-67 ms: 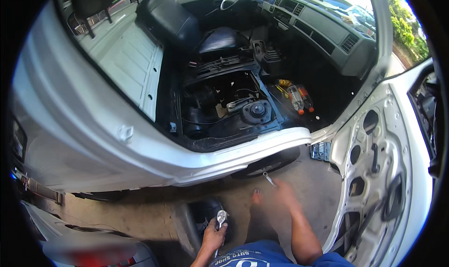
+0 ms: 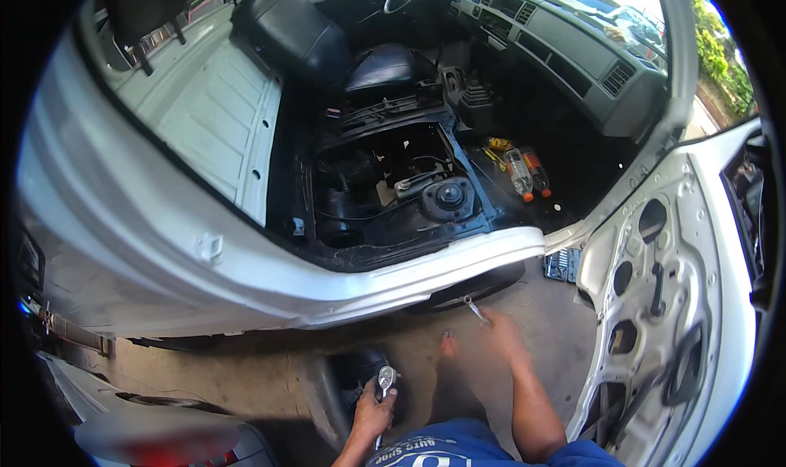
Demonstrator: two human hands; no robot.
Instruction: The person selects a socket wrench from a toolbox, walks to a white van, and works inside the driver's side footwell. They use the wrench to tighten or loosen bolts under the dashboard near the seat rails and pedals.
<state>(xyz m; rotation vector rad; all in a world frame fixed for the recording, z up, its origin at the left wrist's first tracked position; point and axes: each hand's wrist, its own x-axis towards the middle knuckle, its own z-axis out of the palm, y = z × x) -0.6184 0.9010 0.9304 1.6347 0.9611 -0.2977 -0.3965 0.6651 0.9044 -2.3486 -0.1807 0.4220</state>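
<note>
Left hand: fingers wrapped around the ratchet, thumb up near its head; handle runs back under the palm. Looks like a carry grip, head clear of everything. Right hand: closed on the near end of a wrench, ring end sticking out far-left toward the sill. Probably held by the tail to leave the ring free; exact finger placement too blurred to tell. Both tools are in the air, well apart.

Black seat-like piece sits on the ground left of the ratchet, likely parked outside the door gap. Tool case lies open on the ground by the door, presumably for easy reach.

Room: bare ground between the hands and sill. Sill edge bounds the far side, door the right. Beyond the sill, the floor opening is uncovered; bottles stay right of its rim.
</note>
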